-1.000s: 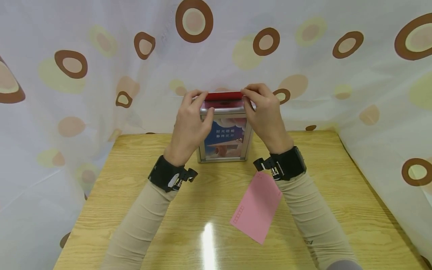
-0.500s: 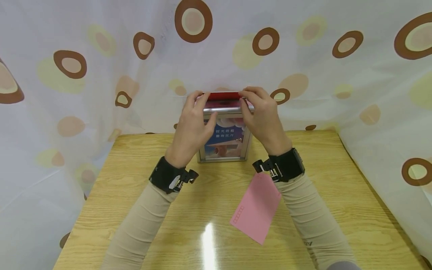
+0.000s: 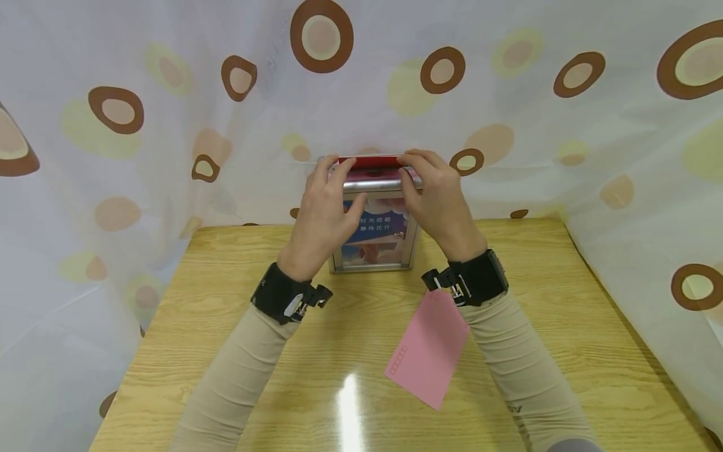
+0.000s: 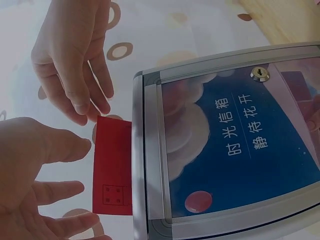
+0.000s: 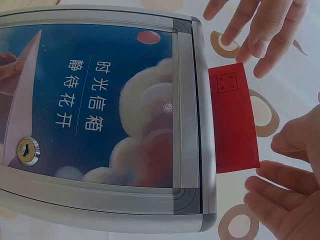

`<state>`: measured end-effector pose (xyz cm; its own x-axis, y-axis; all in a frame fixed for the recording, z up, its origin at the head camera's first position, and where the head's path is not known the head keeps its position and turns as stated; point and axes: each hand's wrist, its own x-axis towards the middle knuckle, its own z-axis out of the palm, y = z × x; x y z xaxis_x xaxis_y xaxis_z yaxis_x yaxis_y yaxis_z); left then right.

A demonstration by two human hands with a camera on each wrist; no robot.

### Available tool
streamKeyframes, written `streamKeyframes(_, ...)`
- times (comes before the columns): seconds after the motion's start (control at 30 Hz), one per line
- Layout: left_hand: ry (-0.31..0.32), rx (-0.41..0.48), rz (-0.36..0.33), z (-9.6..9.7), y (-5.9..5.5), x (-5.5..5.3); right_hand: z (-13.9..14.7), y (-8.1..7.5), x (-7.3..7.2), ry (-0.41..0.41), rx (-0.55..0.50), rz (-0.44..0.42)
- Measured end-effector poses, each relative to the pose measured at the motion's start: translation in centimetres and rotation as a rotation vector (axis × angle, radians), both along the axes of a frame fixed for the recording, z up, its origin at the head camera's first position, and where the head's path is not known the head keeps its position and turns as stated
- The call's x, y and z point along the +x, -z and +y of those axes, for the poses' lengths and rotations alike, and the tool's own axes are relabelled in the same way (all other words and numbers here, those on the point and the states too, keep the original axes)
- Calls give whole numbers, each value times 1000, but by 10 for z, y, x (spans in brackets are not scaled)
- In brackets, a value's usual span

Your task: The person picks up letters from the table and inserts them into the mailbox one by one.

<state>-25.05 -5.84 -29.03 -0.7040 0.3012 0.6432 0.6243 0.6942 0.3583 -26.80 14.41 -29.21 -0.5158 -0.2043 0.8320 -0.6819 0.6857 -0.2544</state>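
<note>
A silver-framed mailbox [image 3: 377,235] with a picture front and a small lock [image 4: 260,74] stands at the back of the table. A red envelope [image 5: 235,120] sticks partly out of its top; the rest is hidden inside. My left hand [image 3: 323,216] is at the envelope's left end, fingers extended, a fingertip at the outer corner. At the other end, my right hand [image 3: 443,201] has its index fingertip against the outer corner, the thumb apart from the paper. Both wrist views show the fingers loosely straight, not wrapped round the envelope.
On the wooden table [image 3: 226,270] lies a pink envelope [image 3: 426,355] with printed boxes, partly under my right wrist. A white patterned cloth [image 3: 367,107] hangs right behind the mailbox and along both sides.
Both hands have come slightly closer together and lower over the mailbox top. The red envelope shows about as much as before; the pink envelope stays in place.
</note>
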Motion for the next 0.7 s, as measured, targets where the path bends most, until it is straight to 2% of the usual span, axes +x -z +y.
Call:
streamKeyframes(0.2, 12, -18, -3, -1, 2, 0, 0, 1, 2, 17, 16, -51)
streamKeyframes(0.53, 5, -86, -99, -2, 2, -2, 0, 4, 0, 2, 47, -55)
streamKeyframes(0.7, 3, -107, -98, -2, 4, -3, -2, 8, 0, 3, 66, -64)
